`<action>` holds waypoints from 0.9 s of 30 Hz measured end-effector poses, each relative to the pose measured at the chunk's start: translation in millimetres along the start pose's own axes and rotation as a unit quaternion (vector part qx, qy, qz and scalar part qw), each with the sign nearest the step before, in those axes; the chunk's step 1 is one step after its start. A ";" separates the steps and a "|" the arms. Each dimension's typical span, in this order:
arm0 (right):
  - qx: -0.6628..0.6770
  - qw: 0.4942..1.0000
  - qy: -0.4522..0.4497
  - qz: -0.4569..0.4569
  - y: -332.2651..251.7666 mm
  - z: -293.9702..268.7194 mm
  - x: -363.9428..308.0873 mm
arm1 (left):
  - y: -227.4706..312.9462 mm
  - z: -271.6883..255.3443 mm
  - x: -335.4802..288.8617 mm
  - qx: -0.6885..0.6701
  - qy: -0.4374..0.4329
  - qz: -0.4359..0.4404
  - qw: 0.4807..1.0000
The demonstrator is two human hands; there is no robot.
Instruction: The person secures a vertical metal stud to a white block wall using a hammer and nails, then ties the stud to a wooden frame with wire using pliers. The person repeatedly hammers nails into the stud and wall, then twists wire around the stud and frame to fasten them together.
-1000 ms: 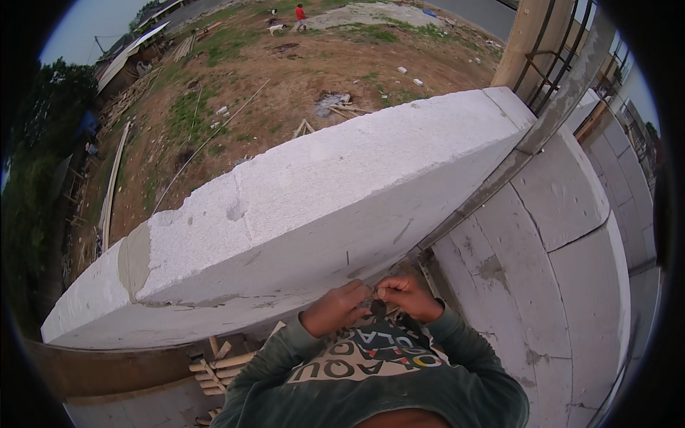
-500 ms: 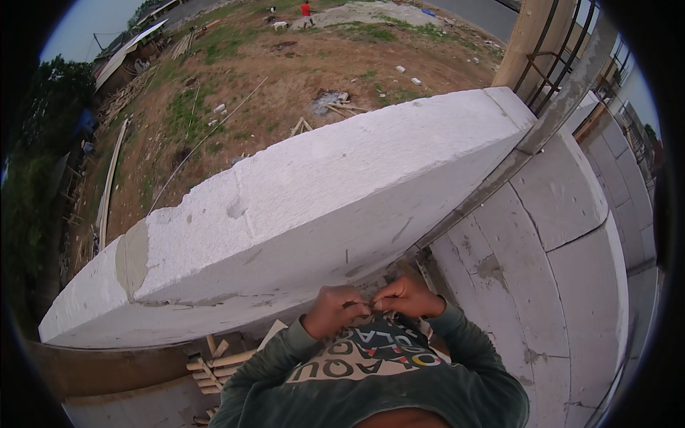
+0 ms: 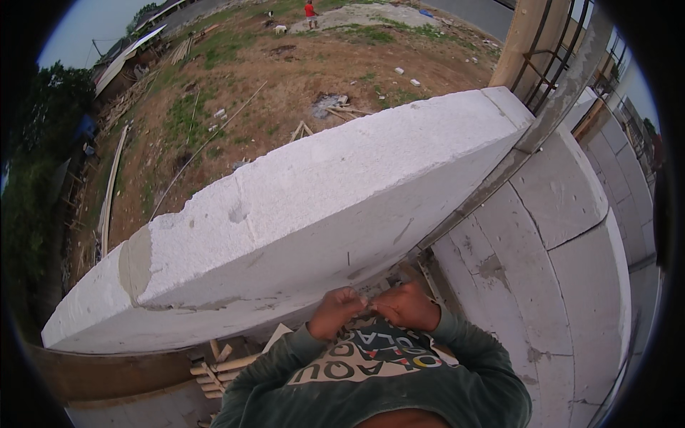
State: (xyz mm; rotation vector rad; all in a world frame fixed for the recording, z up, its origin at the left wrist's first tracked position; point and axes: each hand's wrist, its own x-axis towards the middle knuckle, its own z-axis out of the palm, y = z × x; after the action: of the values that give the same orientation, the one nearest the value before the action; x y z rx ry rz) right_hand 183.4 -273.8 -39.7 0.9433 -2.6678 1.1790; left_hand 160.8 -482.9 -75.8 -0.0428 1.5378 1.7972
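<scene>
My left hand [image 3: 337,312] and my right hand [image 3: 408,307] meet in front of my torso, fingertips nearly touching. Both are closed in a pinch. Whatever lies between the fingers is too small to make out. Beneath them is the dark green printed shirt [image 3: 385,349] that I wear; whether the fingers touch its cloth I cannot tell. Just beyond the hands rises a white block wall [image 3: 342,164] with a rough, chipped top, running from lower left to upper right.
A second block wall [image 3: 528,264] stands close on my right, with a grey concrete strip [image 3: 492,187] in the corner. Rebar [image 3: 549,53] and a wooden board [image 3: 515,53] rise there. Bamboo poles [image 3: 228,365] lie low at left. Past the wall, a person in red [image 3: 310,13] stands on open ground.
Both hands stay together at my torso; the right hand has turned slightly, its fingers curled more. The view has shifted a little. The distant person in red has moved slightly.
</scene>
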 end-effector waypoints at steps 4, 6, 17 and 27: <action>0.148 0.977 0.002 0.152 -2.3 -0.7 -1.2 | 1.0 11.5 -3.8 0.267 0.136 0.301 0.906; 0.204 0.960 0.003 0.193 -3.3 -0.7 -1.5 | 5.1 13.2 -6.9 0.412 0.166 0.448 0.776; 0.123 0.986 -0.054 0.099 7.9 -6.0 -0.2 | 6.5 -2.4 -2.0 0.464 0.006 0.364 0.808; 0.302 0.938 -0.082 0.146 14.4 -9.8 4.3 | 15.3 -8.5 -11.0 0.142 -0.140 0.220 0.955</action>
State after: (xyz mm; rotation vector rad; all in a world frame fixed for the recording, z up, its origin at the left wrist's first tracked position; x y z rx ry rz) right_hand 170.1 -261.8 -40.9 0.7329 -2.6727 2.1587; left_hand 156.5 -495.7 -60.1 0.7145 1.6654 1.7904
